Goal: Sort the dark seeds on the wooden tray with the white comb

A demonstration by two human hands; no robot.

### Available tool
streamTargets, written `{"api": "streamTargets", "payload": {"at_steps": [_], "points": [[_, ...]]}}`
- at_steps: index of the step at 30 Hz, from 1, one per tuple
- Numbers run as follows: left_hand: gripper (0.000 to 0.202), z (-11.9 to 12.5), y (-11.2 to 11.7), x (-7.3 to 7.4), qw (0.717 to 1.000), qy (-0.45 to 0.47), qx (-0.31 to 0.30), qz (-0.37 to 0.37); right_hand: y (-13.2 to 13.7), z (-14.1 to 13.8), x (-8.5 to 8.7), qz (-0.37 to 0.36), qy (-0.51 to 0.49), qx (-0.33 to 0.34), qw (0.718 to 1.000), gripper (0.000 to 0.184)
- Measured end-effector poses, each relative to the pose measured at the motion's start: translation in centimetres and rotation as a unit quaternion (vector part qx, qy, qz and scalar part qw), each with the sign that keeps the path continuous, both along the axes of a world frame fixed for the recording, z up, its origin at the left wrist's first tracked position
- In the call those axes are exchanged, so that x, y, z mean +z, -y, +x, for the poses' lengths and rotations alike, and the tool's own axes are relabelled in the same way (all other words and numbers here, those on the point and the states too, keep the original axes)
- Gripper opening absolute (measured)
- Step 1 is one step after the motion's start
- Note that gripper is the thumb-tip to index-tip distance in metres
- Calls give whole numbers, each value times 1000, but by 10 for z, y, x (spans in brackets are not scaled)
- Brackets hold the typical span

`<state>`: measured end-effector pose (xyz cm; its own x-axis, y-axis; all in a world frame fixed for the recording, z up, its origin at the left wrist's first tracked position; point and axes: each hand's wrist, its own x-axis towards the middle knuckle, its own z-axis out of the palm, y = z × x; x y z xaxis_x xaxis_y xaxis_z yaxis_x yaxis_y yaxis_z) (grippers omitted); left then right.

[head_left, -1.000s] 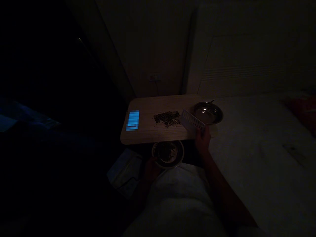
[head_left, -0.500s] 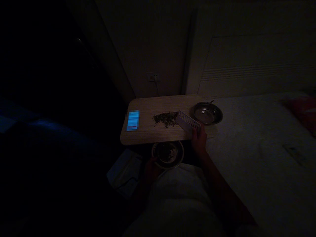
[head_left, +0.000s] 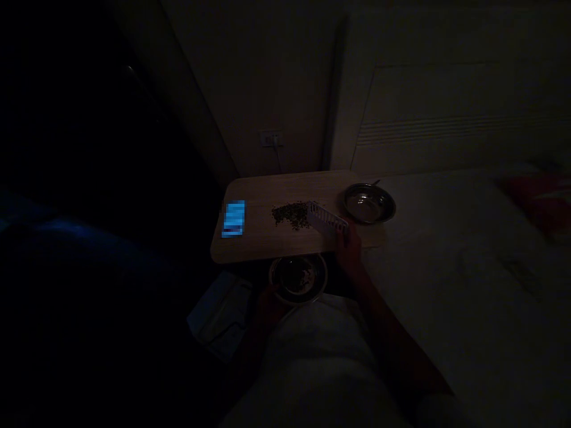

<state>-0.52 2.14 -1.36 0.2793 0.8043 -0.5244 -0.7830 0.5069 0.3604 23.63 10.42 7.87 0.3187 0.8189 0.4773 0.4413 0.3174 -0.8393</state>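
Note:
In the dim head view, my right hand (head_left: 349,248) is closed on the near end of a pale, slotted, flat plastic piece (head_left: 327,219). Its far end reaches the right side of a loose pile of small dark bits (head_left: 289,214) on a light wooden tabletop (head_left: 263,246); what the bits are I cannot make out. Below the table's front edge, my left hand (head_left: 270,304) grips the left rim of a metal bowl (head_left: 325,284). More dark bits lie inside that bowl. The left fingers are mostly lost in shadow.
A second metal bowl (head_left: 369,206) stands at the table's right end, a thin handle (head_left: 377,182) showing behind it. On the left lies a lit phone (head_left: 234,219). A bed (head_left: 437,249) adjoins on the right; a pale box-like object (head_left: 220,315) is low at left.
The view has shifted slightly, moving everything a little left. Relative to the pile, my right hand and the slotted piece have moved slightly left. My left hand still holds the bowl.

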Motion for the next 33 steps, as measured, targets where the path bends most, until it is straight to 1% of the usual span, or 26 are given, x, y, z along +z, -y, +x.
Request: {"api": "streamTargets", "payload": {"at_steps": [3,6,9,12,15,19,23,26,29,33], "points": [[35,1,-1,2,999,-22,18,-29,-1,1,-2,6,-1,4,1000,35],[36,4,0,7,998,-33,19,-49,-2,2,-2,11,5,-1,1000,35],[38,7,0,11,997,-40,16,-61,-2,3,0,15,14,-6,1000,34],[39,9,-1,14,996,-50,34,-66,-3,3,2,22,19,-6,1000,34],[41,8,-2,16,996,-50,37,-61,-4,3,1,20,22,-10,1000,34],[39,6,-2,14,996,-53,31,-64,-4,4,0,21,24,-12,999,34],[42,4,-2,10,996,-51,25,-64,-4,5,0,26,22,-16,999,34],[43,3,-2,9,996,-49,26,-69,-4,6,0,17,17,-15,1000,34],[46,3,-1,8,997,-33,11,-73,-4,7,-1,8,14,-16,1000,34],[47,3,-2,5,994,-60,35,-79,-5,8,-2,16,11,-19,1000,33]]}}
